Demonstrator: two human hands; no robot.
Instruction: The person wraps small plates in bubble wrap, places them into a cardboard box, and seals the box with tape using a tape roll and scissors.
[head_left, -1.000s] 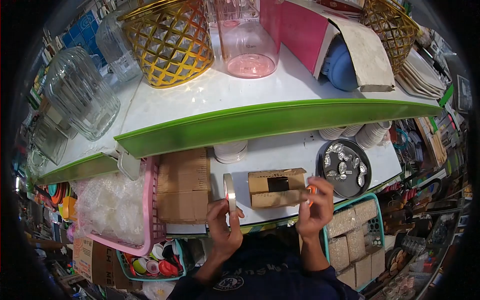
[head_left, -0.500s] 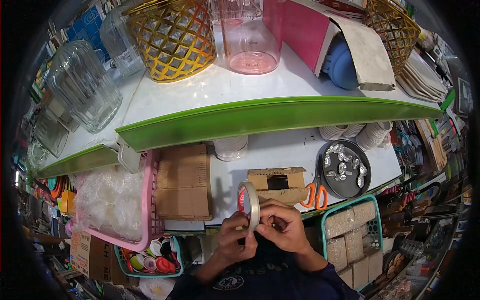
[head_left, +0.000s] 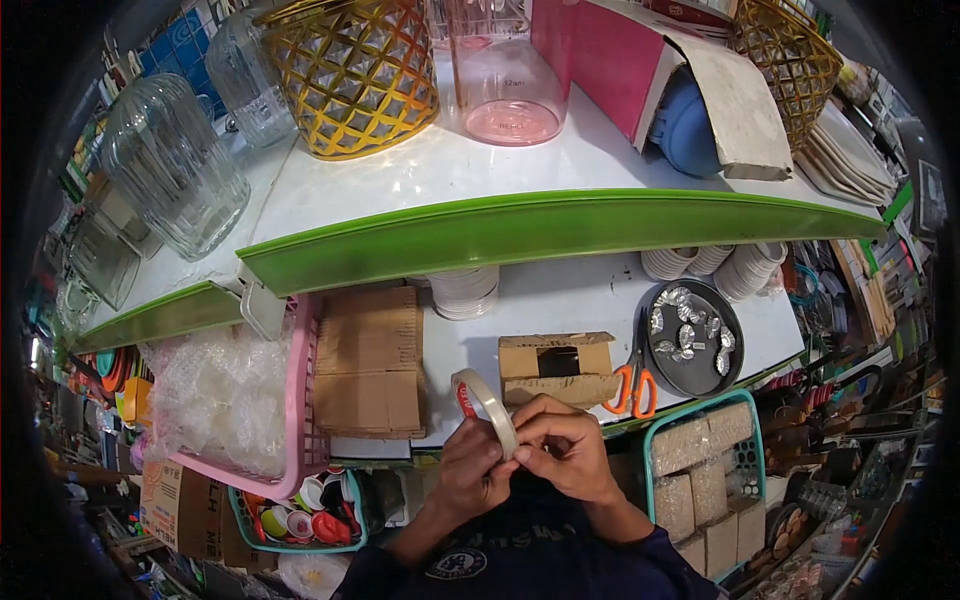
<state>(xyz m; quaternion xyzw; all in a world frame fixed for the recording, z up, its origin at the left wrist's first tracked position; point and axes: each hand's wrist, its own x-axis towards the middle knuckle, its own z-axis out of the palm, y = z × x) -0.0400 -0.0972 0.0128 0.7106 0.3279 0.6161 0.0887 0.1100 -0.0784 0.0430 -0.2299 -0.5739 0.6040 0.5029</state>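
Note:
A roll of clear tape (head_left: 496, 412) with a red label inside its core is tilted in front of my chest. My left hand (head_left: 468, 468) is closed around its lower left side. At the roll's lower right edge, my right hand (head_left: 566, 452) pinches with thumb and fingers; whether a tape end is between them is too small to tell. Just beyond the hands lies a small cardboard box (head_left: 556, 368) with a dark opening in its top. Orange-handled scissors (head_left: 632, 385) rest to its right, against a round dark pan (head_left: 692, 338) holding several small foil moulds.
Overhead, a shelf with a green edge (head_left: 560, 228) carries glass jars and gold baskets. To the left stand a larger cardboard box (head_left: 368, 362) and a pink basket (head_left: 300, 400) of bubble wrap. A teal basket (head_left: 648, 470) of wrapped blocks is at lower right.
The tape roll has turned and tipped to the left in my left hand. My right hand stays at its lower right edge. The box, scissors and pan have not moved.

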